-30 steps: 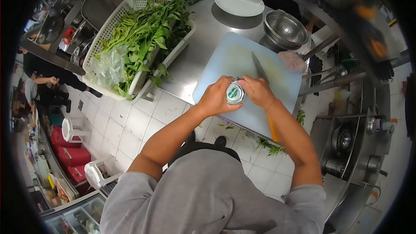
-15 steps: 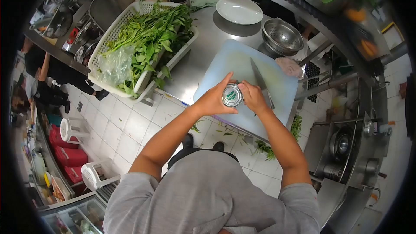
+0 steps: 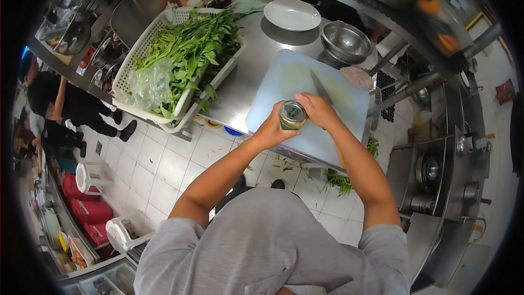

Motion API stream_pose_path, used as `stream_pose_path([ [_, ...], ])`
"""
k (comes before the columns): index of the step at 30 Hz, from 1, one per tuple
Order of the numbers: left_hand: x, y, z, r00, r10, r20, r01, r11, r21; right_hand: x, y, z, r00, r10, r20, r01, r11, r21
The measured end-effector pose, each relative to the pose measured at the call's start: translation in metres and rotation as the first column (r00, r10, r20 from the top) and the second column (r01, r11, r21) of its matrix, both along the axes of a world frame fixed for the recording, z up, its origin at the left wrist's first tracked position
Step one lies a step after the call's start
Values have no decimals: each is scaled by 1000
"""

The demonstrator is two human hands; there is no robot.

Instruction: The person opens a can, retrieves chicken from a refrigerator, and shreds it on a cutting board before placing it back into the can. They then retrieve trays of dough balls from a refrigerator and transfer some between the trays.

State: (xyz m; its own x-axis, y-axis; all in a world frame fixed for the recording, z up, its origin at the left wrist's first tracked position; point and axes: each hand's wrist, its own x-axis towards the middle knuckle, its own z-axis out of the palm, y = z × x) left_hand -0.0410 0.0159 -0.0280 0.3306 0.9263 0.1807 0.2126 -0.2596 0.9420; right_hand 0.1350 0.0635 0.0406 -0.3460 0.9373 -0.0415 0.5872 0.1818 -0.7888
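My left hand (image 3: 271,127) is wrapped around a small glass jar (image 3: 292,115) with a green-labelled lid, held above the near edge of a pale blue cutting board (image 3: 281,76). My right hand (image 3: 318,110) curls over the jar's top from the right, fingers on the lid. The jar is tilted, so its yellowish glass side shows. A knife (image 3: 318,86) lies on the board just beyond my right hand.
A white basket (image 3: 143,49) of leafy greens (image 3: 191,43) and a plastic bag (image 3: 148,84) sits left on the steel counter. Farther back are a metal colander (image 3: 345,41) and a white plate (image 3: 292,14). People (image 3: 60,104) stand at far left. Plastic stools (image 3: 90,173) stand on the tiled floor.
The jar has tilted, so its lid label faces me less and the glass side shows. Both hands stayed on it and shifted slightly up and left.
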Motion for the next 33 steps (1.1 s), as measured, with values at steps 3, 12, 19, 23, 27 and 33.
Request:
stream_pose_path([
  [3, -10, 6, 1, 996, -68, -56, 70, 997, 45, 1, 0, 4, 999, 12, 44, -9, 998, -69],
  [12, -23, 21, 30, 980, -192, -46, 186, 976, -109, 41, -26, 37, 901, -323, -288, 345, 938, 26],
  [19, -14, 37, 55, 973, -229, -28, 222, 963, -151, 125, -87, -41, 820, -526, -224, 450, 836, -315],
  [23, -6, 44, 69, 983, -167, -71, 149, 967, -205, 110, -110, 5, 762, -514, -394, 375, 847, -378],
  [27, 6, 43, 78, 998, -33, -54, 16, 959, -284, 73, -127, 6, 519, -642, -565, 195, 732, -653],
  [33, 14, 23, 93, 985, 106, 139, 3, 783, -622, -17, -138, -52, 140, -771, -621, -4, 627, -779],
])
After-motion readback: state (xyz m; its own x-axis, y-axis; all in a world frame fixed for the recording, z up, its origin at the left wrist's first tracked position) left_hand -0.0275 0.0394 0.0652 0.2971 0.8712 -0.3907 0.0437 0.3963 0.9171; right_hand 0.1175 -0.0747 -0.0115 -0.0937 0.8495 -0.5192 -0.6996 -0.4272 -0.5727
